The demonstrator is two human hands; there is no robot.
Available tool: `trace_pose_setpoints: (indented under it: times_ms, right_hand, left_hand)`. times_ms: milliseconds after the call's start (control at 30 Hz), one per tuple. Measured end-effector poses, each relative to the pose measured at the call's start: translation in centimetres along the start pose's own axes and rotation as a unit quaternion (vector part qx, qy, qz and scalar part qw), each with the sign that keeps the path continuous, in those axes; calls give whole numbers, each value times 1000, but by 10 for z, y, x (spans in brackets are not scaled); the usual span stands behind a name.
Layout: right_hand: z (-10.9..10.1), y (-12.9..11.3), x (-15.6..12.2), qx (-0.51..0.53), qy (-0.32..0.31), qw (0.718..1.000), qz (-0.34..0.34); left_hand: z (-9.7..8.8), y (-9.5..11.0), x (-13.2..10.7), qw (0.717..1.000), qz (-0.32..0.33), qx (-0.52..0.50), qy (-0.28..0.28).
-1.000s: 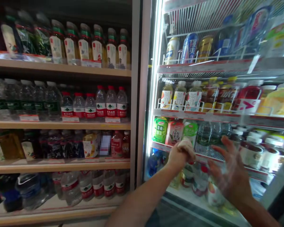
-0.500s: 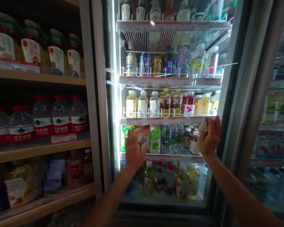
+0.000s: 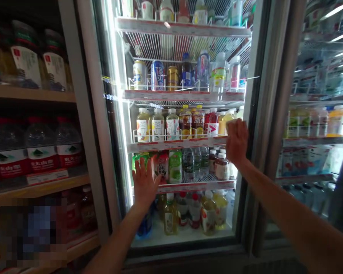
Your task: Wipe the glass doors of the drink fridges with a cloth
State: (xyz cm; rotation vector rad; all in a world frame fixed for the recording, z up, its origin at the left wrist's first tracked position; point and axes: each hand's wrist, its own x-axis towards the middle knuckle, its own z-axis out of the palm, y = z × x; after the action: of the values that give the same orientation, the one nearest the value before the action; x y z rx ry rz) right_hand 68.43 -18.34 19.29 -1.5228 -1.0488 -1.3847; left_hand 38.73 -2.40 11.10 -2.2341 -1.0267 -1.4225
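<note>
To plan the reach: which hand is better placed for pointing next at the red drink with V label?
Probably the right hand: it appears nearer the red drink; the left hand is lower and farther left.

Upper left of frame: large bottles (image 3: 27,67), pale labels, upright above wooden shelf (image 3: 31,93). Mid-left: row of red-capped water bottles (image 3: 42,155), red-and-white labels; price tag (image 3: 47,176) at shelf edge in front. Lower left: reddish bottles (image 3: 72,213) in shade, beside pixelated patch; items beneath patch unreadable. Upper centre: blue can (image 3: 157,75) and gold can (image 3: 172,78), both upright, near each other. Lower centre: bottle of yellow drink (image 3: 169,220), upright. Far right: cooler shelf (image 3: 314,142) bearing orange drinks (image 3: 338,121); clear bottles (image 3: 310,197) lower down, detail blurred.
</note>
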Motion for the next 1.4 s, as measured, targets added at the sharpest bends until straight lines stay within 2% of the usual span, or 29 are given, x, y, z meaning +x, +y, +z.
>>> trace_pose_setpoints:
  times_ms: [133,200,233,300,367,433,533,600,667,733,800,1000,1067,1133,1167,1233,1333,1367,1400]
  right_hand:
    - [-9,15,-68,45,-137,981,-131]
    - [-11,25,-71,32,-166,975,-146]
    - [-11,33,-61,18,-154,980,-123]
    - [-10,49,-32,-13,-90,995,-40]
    - [-10,58,-23,-25,-34,999,10]
    - [-13,56,-50,-17,-32,999,-10]
    - [-20,45,-122,-13,-53,998,-43]
    - [-20,45,-141,-19,-62,996,-62]
    - [-16,51,-119,-18,-41,998,-47]
    - [-9,58,-81,-18,-7,1000,-1]
    - [-3,58,-59,-16,-4,1000,11]
    - [-6,26,-94,13,-97,991,-89]
    - [-4,17,-81,-4,-78,996,-44]
    - [2,2,-64,-14,-13,999,33]
    - [5,-8,-60,-7,6,999,39]
    - [9,-30,-67,25,-28,998,-40]
    - [9,-50,-85,57,-138,968,-203]
    - [8,-51,-82,55,-152,961,-224]
    - [8,-51,-75,47,-148,964,-217]
  left_hand:
    - [0,0,-3,1000,10,-5,-12]
    - [0,0,-4,1000,14,-8,-9]
    - [1,-1,-5,1000,14,-8,-5]
    - [2,-2,-5,1000,16,-6,2]
    - [3,-3,-5,1000,19,-5,5]
    - [4,-3,-5,1000,21,-5,7]
    - [3,-2,-6,1000,25,-5,5]
    - [4,-2,-7,1000,29,-4,5]
    - [5,-2,-8,999,30,-5,9]
    - [5,-2,-9,999,30,-8,11]
    - [6,-2,-10,1000,24,-11,5]
    - [7,-6,-11,1000,28,-13,-9]
    - [7,-7,-11,1000,28,-4,-11]
    - [7,-8,-11,999,29,5,-14]
    - [6,-8,-11,999,30,9,-15]
    - [5,-9,-12,999,34,18,-19]
    - [2,-10,-12,998,48,28,-27]
    - [1,-11,-12,998,53,31,-30]
    - [0,-11,-13,997,56,33,-33]
